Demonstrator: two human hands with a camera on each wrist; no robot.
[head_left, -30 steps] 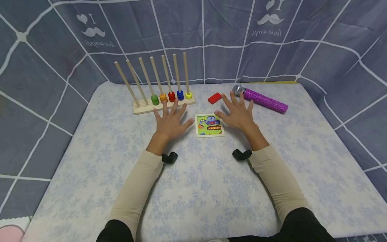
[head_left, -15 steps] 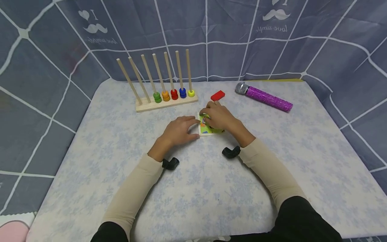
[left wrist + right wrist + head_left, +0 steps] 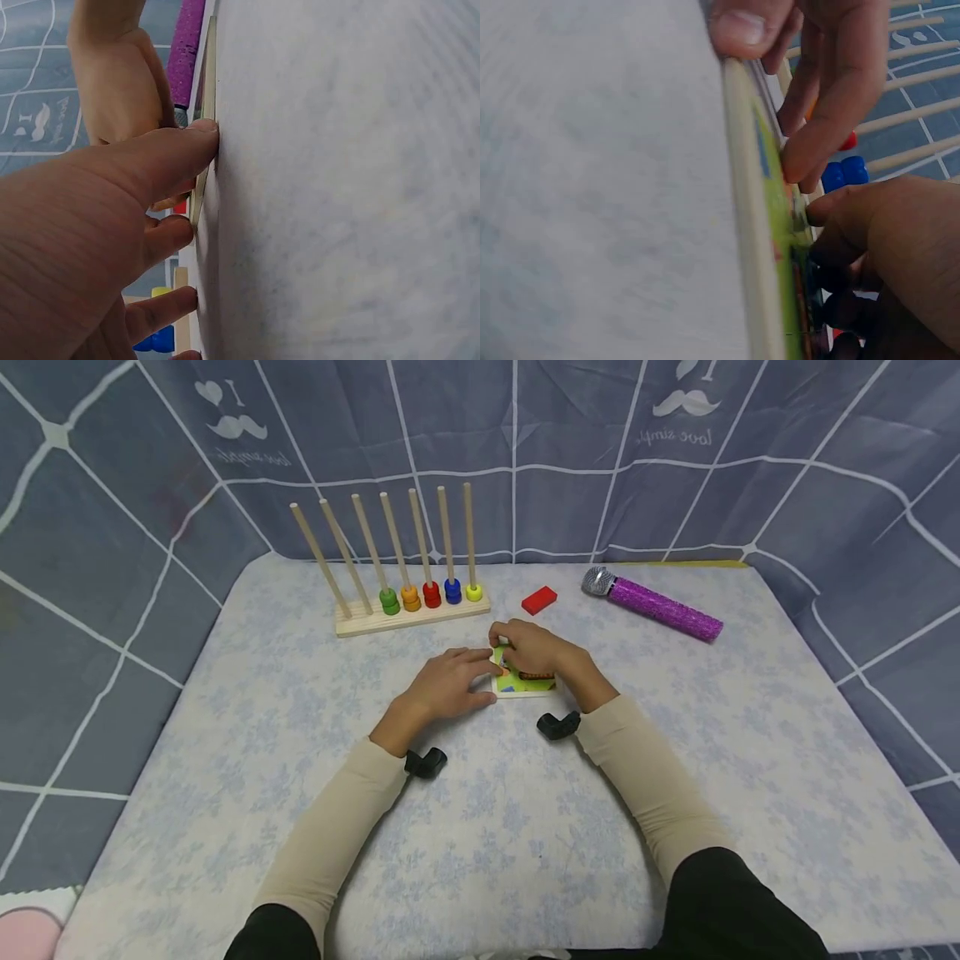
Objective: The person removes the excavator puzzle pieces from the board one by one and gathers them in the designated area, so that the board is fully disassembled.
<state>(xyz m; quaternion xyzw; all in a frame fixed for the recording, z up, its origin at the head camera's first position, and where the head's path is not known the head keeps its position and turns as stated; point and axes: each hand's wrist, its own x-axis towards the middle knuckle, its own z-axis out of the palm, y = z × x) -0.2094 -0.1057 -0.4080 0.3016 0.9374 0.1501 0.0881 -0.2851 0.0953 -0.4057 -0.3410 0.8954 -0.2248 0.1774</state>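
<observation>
- Blue-grey cloth (image 3: 555, 410) printed with white lines, hearts and moustaches hangs behind the table (image 3: 465, 827), which is pale with a faint blue floral pattern.
- At the centre lies a picture puzzle board (image 3: 517, 683), flat on the table and partly covered by the hands; its green scene sits within a pale, wood-like rim.
- It looks thin, stiff and light, so it would probably slide under sideways pressure; loose pieces, if any, could shift when tilted. The bare rim at six o'clock seems the surest place to grasp.
- The person's left hand (image 3: 442, 685) is at the board's nine o'clock side, fingers loosely spread, the thumb touching the near corner and the index finger the left side.
- The right hand (image 3: 536, 647) bends its fingers down over the far part; whether they pinch anything cannot be told.
- From the board, a seven-rod wooden bead abacus (image 3: 413, 621) stands at ten o'clock, a red block (image 3: 539, 600) lies near twelve, and a purple glittery microphone (image 3: 660, 607) at two.
</observation>
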